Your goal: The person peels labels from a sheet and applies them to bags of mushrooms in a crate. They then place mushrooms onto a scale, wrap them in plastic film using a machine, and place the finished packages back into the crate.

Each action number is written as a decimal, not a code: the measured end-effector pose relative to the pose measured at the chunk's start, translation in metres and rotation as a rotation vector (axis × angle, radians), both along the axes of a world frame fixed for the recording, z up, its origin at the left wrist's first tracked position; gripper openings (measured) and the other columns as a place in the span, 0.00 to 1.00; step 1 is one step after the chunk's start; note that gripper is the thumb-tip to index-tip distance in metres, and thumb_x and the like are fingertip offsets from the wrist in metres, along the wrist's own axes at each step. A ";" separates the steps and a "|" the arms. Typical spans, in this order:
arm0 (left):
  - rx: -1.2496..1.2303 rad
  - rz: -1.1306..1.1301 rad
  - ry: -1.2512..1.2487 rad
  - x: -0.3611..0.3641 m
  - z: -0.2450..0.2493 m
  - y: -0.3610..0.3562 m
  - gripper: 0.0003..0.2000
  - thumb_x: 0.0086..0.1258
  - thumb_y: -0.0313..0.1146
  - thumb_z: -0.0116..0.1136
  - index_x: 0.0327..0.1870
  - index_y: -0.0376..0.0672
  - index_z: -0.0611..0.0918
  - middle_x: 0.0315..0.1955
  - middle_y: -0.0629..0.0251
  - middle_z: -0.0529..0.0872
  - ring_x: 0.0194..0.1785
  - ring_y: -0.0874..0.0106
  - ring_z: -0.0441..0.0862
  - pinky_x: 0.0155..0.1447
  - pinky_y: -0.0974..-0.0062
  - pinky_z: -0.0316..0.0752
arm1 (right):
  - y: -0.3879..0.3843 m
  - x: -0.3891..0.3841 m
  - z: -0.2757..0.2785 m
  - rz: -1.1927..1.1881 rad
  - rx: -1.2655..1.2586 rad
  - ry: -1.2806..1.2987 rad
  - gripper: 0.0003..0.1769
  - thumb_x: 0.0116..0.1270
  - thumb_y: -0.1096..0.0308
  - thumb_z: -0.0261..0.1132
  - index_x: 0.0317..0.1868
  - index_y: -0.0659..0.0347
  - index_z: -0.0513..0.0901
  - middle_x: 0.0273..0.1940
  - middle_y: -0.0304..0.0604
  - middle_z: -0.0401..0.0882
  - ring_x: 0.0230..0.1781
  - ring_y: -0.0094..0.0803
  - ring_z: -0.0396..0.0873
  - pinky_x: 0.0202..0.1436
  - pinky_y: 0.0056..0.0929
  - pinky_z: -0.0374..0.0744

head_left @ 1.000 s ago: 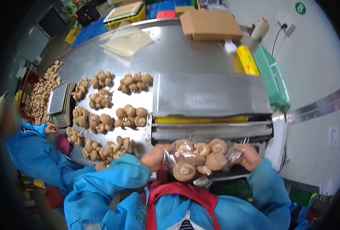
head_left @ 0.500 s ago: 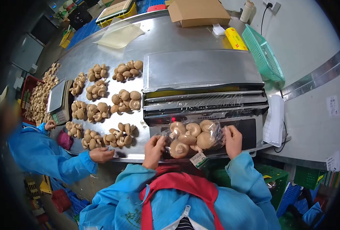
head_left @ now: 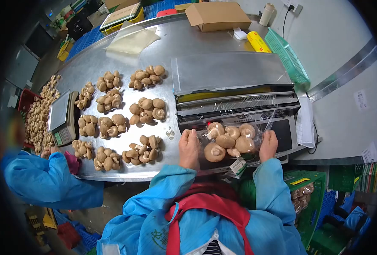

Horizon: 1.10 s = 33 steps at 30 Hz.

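Observation:
My left hand and my right hand grip the two ends of a film-wrapped pack of brown mushrooms. The pack rests on the front plate of a cling-film wrapping machine. A paper label hangs from the pack's underside. Clear film stretches from the machine's roll down to the pack.
Several piles of loose mushrooms lie on the steel table to my left. A digital scale stands near a co-worker in a blue sleeve. A cardboard box, a yellow film roll and a green basket sit at the back.
Both hands have lowered the wrapped pack from near my chest onto the machine's front plate. The co-worker's hand has drawn back from the table edge.

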<state>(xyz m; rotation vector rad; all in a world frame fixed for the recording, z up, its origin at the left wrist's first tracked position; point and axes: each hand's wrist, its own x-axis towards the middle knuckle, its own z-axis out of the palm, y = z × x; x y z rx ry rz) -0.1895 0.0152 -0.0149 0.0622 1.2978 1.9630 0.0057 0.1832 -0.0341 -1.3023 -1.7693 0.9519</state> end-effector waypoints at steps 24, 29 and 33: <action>-0.303 0.044 0.376 -0.016 -0.073 -0.052 0.08 0.71 0.34 0.48 0.32 0.39 0.73 0.27 0.52 0.79 0.30 0.57 0.80 0.35 0.66 0.76 | -0.091 -0.055 0.002 0.198 -0.643 0.258 0.14 0.66 0.61 0.55 0.44 0.63 0.75 0.33 0.56 0.79 0.31 0.52 0.78 0.31 0.45 0.75; 0.287 -0.096 -0.219 -0.010 -0.011 -0.093 0.10 0.73 0.34 0.42 0.44 0.38 0.74 0.35 0.59 0.81 0.38 0.68 0.81 0.43 0.69 0.80 | -0.124 -0.090 0.080 1.134 -1.549 0.779 0.36 0.61 0.40 0.52 0.53 0.68 0.71 0.32 0.52 0.76 0.27 0.41 0.77 0.27 0.36 0.74; 0.496 -0.238 -0.374 0.009 -0.013 -0.137 0.19 0.73 0.44 0.44 0.52 0.37 0.72 0.44 0.56 0.80 0.47 0.65 0.80 0.51 0.66 0.77 | -0.143 -0.059 0.072 1.073 -1.535 0.599 0.31 0.61 0.47 0.54 0.52 0.68 0.71 0.32 0.50 0.76 0.29 0.39 0.77 0.30 0.34 0.74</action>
